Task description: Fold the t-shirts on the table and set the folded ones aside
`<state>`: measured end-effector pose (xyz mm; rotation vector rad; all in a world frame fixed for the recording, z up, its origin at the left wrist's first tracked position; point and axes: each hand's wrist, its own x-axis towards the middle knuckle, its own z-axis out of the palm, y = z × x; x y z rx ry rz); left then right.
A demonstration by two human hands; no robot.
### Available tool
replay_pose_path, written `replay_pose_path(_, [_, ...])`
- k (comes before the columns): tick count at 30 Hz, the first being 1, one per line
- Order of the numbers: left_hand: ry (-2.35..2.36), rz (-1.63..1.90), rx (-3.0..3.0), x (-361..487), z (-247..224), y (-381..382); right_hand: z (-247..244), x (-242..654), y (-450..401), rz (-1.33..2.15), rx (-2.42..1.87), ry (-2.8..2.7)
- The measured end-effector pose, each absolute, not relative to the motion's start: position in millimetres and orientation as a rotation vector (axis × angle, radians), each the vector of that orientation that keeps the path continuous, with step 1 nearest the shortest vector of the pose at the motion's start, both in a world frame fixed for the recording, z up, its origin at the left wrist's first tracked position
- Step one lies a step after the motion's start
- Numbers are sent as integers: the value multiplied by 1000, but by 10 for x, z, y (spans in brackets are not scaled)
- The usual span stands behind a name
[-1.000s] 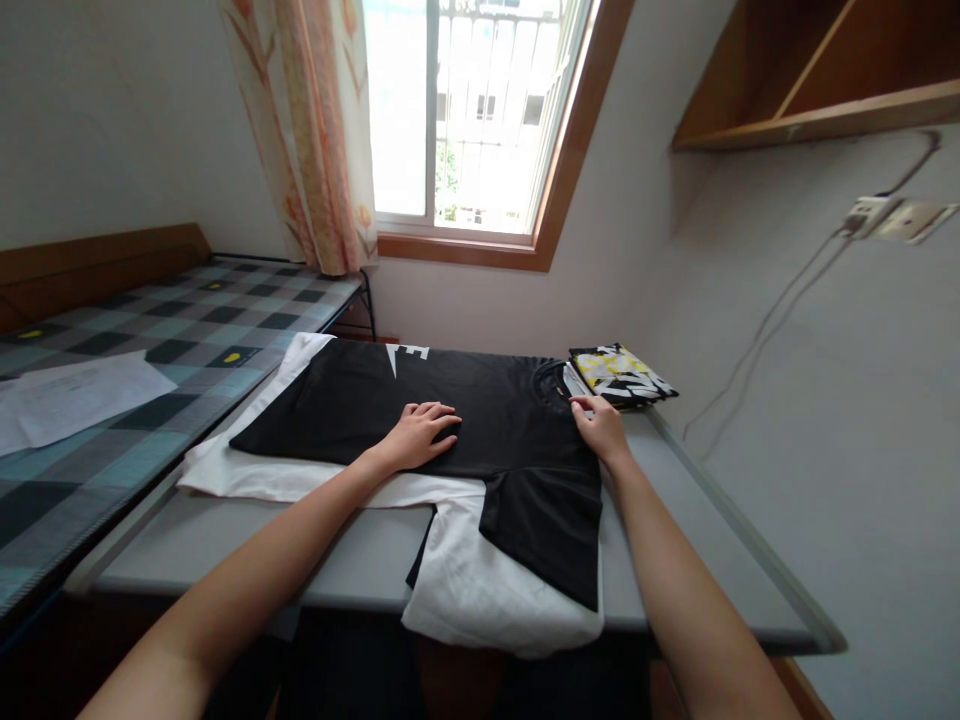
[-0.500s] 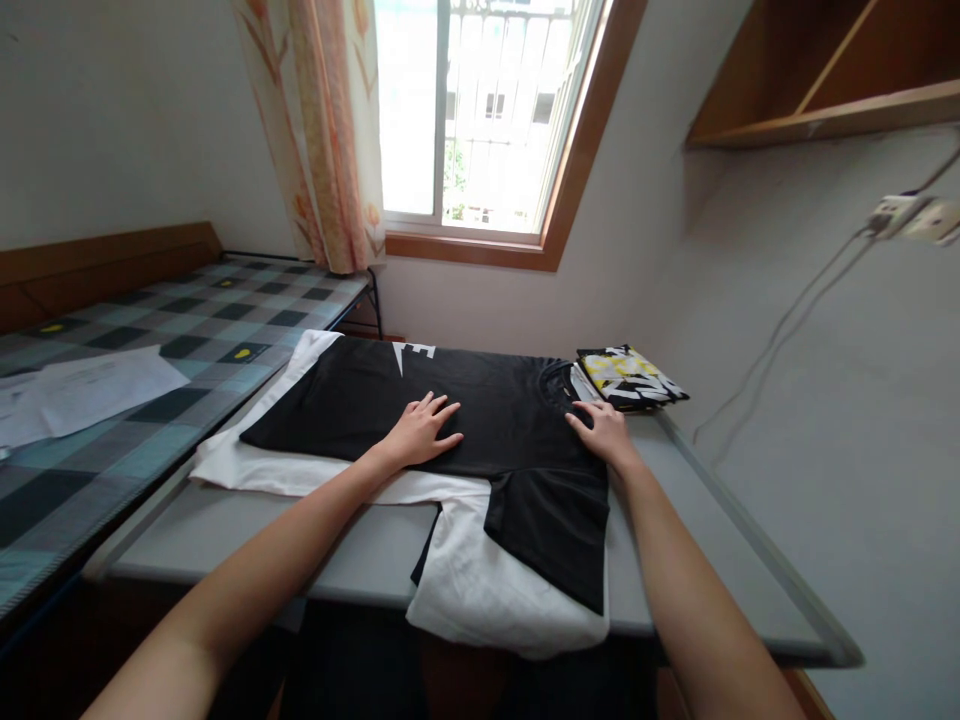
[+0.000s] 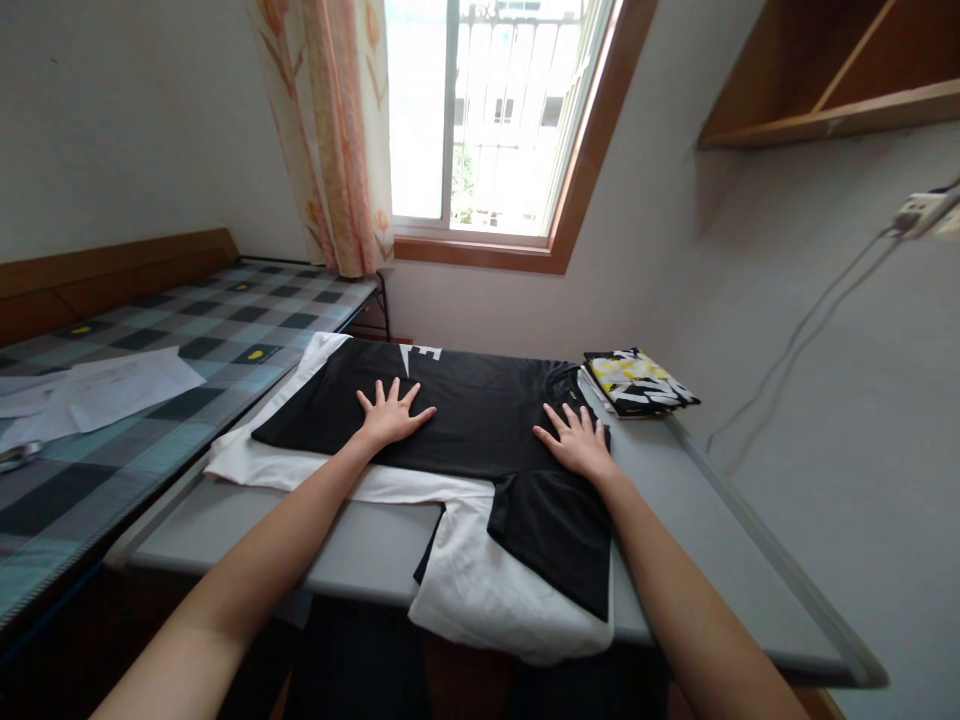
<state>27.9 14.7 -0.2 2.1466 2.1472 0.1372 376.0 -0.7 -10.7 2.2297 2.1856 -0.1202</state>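
Note:
A black T-shirt (image 3: 465, 410) with white lettering lies folded lengthwise on the grey table. White cloth (image 3: 502, 600) shows beneath it along the left and near edges, and hangs with the black sleeve (image 3: 559, 530) over the table's front edge. My left hand (image 3: 390, 415) rests flat on the body of the shirt, fingers spread. Near the collar, my right hand (image 3: 577, 440) also lies flat on the black fabric with its fingers apart. Neither hand grips the cloth.
Folded patterned clothes (image 3: 637, 382) in black, white and yellow sit at the table's (image 3: 720, 560) far right. To the left is a bed (image 3: 150, 330) with a checked cover and sheets of paper (image 3: 112, 390). A wooden shelf (image 3: 832, 125) hangs on the right wall, above cables.
My left hand has slid left along the shirt, its fingers spreading wider. My right hand has shifted slightly left and nearer, away from the collar, and now lies flatter.

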Motion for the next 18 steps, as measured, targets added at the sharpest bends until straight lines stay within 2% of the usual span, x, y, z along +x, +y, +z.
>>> replay_pose_path(18, [2143,127,2201,236,-50,82,-96,3740,45,-127,2262,2174])
